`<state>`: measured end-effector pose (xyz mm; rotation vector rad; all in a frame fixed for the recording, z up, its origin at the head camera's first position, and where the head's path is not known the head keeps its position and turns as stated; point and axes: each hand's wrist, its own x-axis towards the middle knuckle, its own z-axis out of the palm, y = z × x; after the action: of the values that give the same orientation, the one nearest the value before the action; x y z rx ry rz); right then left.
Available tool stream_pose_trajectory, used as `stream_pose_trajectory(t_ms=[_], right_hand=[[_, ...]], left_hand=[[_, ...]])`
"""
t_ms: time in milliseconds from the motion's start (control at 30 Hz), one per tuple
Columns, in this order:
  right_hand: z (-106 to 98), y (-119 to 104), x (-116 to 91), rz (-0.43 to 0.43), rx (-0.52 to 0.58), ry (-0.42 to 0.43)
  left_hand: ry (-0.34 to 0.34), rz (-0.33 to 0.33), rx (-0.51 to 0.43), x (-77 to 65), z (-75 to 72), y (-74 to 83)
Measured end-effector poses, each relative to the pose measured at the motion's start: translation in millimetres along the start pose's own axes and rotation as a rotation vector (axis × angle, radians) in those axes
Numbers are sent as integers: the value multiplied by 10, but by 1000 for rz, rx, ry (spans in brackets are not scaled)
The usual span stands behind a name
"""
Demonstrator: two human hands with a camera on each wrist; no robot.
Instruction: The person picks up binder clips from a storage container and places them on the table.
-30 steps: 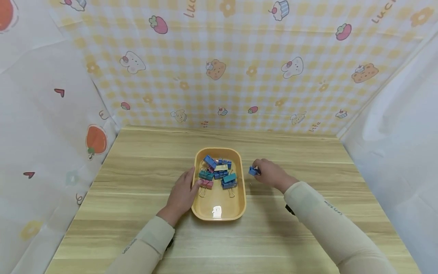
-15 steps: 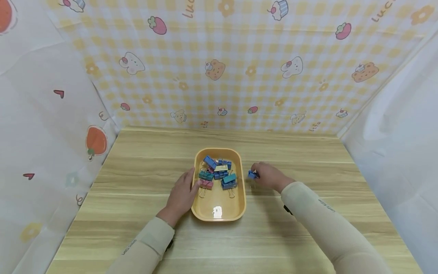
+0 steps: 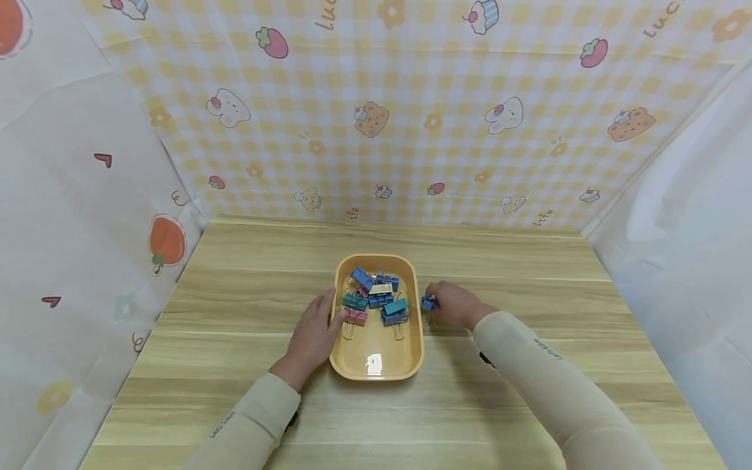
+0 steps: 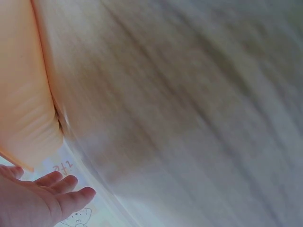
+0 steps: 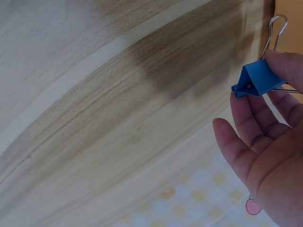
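Note:
A blue binder clip is pinched between the thumb and fingers of my right hand, just right of the tray. In the right wrist view its wire handles stick out, and the little finger is apart from it. My left hand rests along the left side of the yellow tray, its thumb over the rim. In the left wrist view its fingers are fairly straight and spread. Inside the tray lie several binder clips: blue ones, teal ones, a pink one and a pale yellow one.
The tray stands on a wood-grain table. A checked cloth hangs behind the table's back edge, and white cloths hang at both sides. The clips lie in the tray's far half; its near half shows bare bottom.
My right hand has moved left and slightly nearer to me with the blue binder clip, closer to the tray's right rim. The left hand and the clips in the tray stay put.

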<state>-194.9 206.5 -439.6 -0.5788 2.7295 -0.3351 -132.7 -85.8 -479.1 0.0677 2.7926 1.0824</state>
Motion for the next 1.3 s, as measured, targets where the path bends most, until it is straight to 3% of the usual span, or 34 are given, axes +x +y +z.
stream_pose_trajectory(t_ms=[367, 1033, 1300], right_hand=[[56, -42, 44, 21, -34, -24], [131, -108, 88, 58, -109, -91], [167, -125, 95, 53, -154, -76]], left_hand=[[14, 27, 1, 7, -4, -13], [-16, -7, -18, -1, -13, 7], [-7, -4, -24, 0, -4, 3]])
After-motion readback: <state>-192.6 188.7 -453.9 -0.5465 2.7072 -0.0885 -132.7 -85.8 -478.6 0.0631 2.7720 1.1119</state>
